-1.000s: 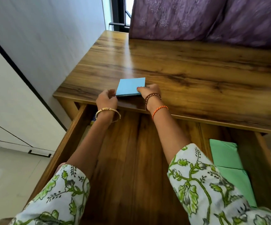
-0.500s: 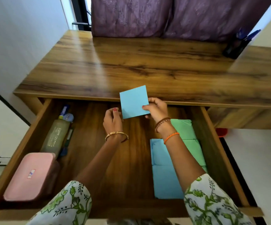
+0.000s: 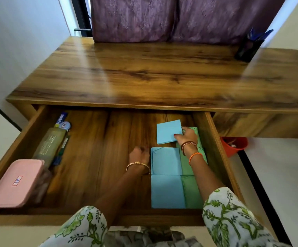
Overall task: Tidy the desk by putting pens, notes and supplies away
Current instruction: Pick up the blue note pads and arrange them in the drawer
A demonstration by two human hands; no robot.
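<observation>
A blue pad of sticky notes (image 3: 168, 131) is low inside the open wooden drawer (image 3: 216, 150), at its far right. My right hand (image 3: 186, 136) pinches the pad's right edge. Just in front of it lie blue note pads (image 3: 166, 177) and green note pads (image 3: 192, 179) in rows along the drawer's right side. My left hand (image 3: 139, 155) hovers over the drawer floor beside the blue pads, fingers loosely curled and holding nothing.
A pink lidded box (image 3: 15, 182), a greenish bottle (image 3: 50, 145) and small items fill the drawer's left side. A dark pen holder (image 3: 248, 49) with blue pens stands on the desk top (image 3: 144, 75) at the far right. A red bucket (image 3: 233, 145) sits on the floor to the right.
The blue pad went from the desk's front edge down into the drawer, carried right by my right hand. My left hand let go of it and dropped lower.
</observation>
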